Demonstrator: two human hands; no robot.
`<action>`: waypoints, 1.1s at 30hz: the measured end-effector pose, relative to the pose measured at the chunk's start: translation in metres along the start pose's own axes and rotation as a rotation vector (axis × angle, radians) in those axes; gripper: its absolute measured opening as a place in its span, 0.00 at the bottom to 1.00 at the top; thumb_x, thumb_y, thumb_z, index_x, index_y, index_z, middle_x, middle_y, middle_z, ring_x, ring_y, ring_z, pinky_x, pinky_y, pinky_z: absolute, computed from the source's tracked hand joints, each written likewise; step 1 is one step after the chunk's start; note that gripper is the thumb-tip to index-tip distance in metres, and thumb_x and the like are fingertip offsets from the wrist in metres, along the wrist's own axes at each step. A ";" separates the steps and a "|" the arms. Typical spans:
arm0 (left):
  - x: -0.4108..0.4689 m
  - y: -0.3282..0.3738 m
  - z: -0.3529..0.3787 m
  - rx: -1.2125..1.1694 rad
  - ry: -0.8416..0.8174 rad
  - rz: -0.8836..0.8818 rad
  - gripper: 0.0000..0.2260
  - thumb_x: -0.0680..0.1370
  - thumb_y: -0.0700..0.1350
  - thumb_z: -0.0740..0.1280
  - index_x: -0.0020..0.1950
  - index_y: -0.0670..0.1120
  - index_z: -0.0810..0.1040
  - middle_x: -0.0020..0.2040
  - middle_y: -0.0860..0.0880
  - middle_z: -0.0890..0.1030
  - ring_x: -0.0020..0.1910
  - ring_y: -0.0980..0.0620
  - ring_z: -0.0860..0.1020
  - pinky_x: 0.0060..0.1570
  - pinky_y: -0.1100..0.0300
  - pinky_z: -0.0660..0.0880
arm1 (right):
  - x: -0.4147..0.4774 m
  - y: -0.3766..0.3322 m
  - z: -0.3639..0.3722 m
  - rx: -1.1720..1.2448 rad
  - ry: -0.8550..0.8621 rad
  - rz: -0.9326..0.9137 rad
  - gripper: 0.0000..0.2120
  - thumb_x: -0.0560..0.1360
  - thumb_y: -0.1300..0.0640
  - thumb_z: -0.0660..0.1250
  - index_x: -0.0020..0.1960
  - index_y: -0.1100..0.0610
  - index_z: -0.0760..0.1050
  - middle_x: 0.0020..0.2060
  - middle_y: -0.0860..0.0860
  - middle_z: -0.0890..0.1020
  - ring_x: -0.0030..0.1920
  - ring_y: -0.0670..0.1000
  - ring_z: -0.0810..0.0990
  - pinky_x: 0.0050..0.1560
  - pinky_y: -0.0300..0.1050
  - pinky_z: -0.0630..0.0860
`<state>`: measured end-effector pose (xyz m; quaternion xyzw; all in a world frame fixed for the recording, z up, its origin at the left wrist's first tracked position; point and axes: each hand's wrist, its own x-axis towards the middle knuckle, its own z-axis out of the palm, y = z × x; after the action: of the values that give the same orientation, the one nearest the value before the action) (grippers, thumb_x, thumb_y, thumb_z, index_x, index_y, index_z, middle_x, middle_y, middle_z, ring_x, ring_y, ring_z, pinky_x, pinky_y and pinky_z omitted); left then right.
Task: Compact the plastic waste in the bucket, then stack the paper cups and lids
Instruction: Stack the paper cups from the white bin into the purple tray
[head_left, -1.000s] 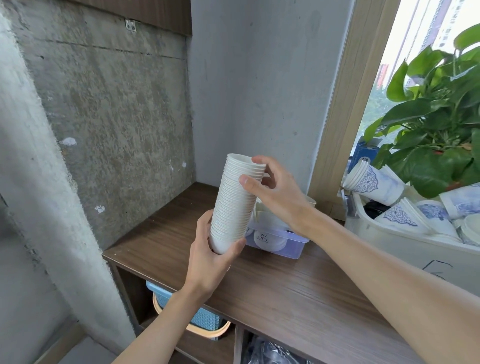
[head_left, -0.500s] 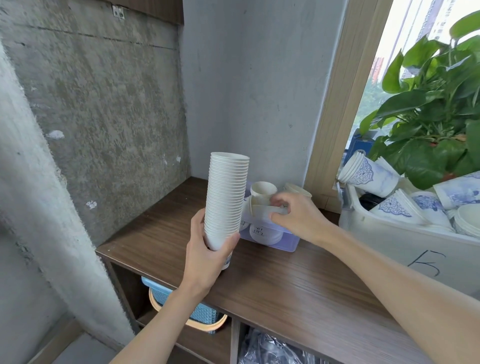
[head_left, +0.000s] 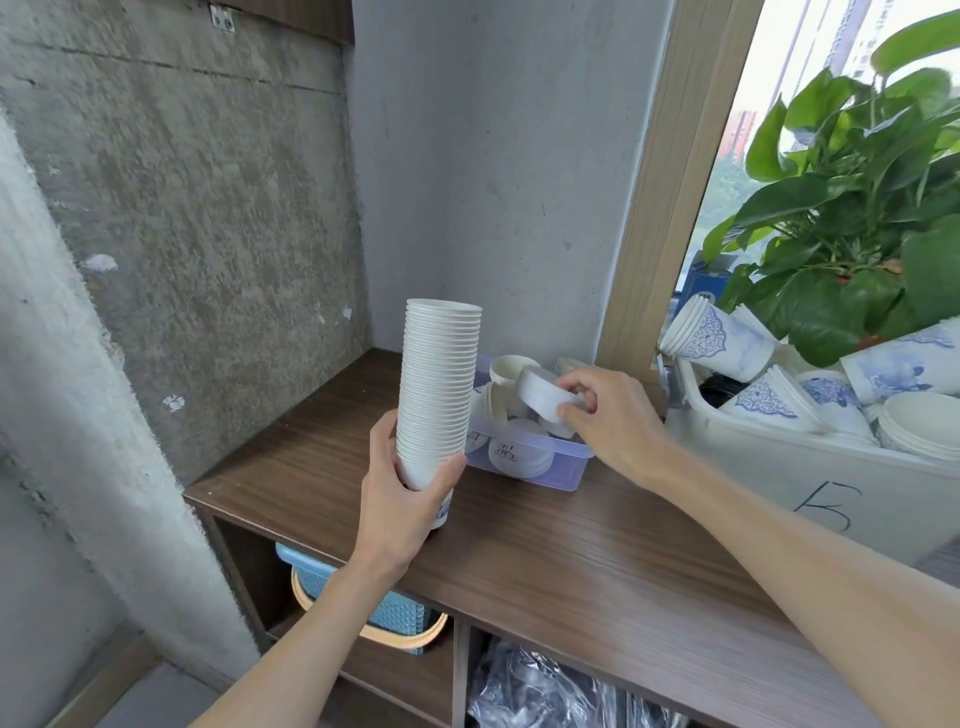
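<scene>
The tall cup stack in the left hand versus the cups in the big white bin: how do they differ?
The tall cup stack is plain white and upright, gripped by the left hand. The bin cups carry blue patterns and lie tilted in short stacks, unheld, in the white bin. Both are nested paper cups.

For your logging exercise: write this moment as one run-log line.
left hand: holds cup stack upright on shelf | right hand: lifts small white stack over clear tub

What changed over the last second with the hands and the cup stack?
The right hand left the top of the cup stack, dropped to the clear tub and lifted a white lid. The left hand kept gripping the stack's base, now upright.
</scene>
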<state>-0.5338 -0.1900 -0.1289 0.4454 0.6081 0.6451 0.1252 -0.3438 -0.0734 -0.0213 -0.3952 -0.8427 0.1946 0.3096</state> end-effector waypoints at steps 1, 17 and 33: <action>0.000 0.000 0.000 0.001 -0.002 -0.001 0.31 0.71 0.49 0.78 0.67 0.59 0.64 0.53 0.74 0.76 0.55 0.67 0.77 0.52 0.66 0.73 | -0.003 0.000 -0.004 -0.003 0.018 -0.008 0.09 0.75 0.65 0.67 0.54 0.57 0.80 0.31 0.40 0.70 0.33 0.40 0.69 0.35 0.25 0.67; -0.008 0.007 0.003 0.035 -0.032 0.014 0.30 0.73 0.46 0.78 0.66 0.60 0.63 0.51 0.74 0.77 0.53 0.68 0.78 0.54 0.60 0.75 | -0.096 0.046 -0.018 -0.163 -0.094 -0.020 0.07 0.72 0.62 0.68 0.49 0.54 0.78 0.42 0.46 0.77 0.45 0.48 0.72 0.41 0.34 0.65; 0.006 0.001 -0.019 0.034 0.013 0.004 0.32 0.71 0.50 0.79 0.67 0.60 0.63 0.51 0.74 0.77 0.52 0.67 0.79 0.51 0.63 0.74 | -0.020 0.001 0.021 0.038 -0.052 -0.091 0.08 0.74 0.57 0.70 0.52 0.56 0.78 0.38 0.42 0.78 0.40 0.43 0.74 0.47 0.44 0.74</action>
<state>-0.5510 -0.1987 -0.1231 0.4445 0.6189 0.6378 0.1121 -0.3471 -0.0902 -0.0447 -0.3453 -0.8636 0.2066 0.3037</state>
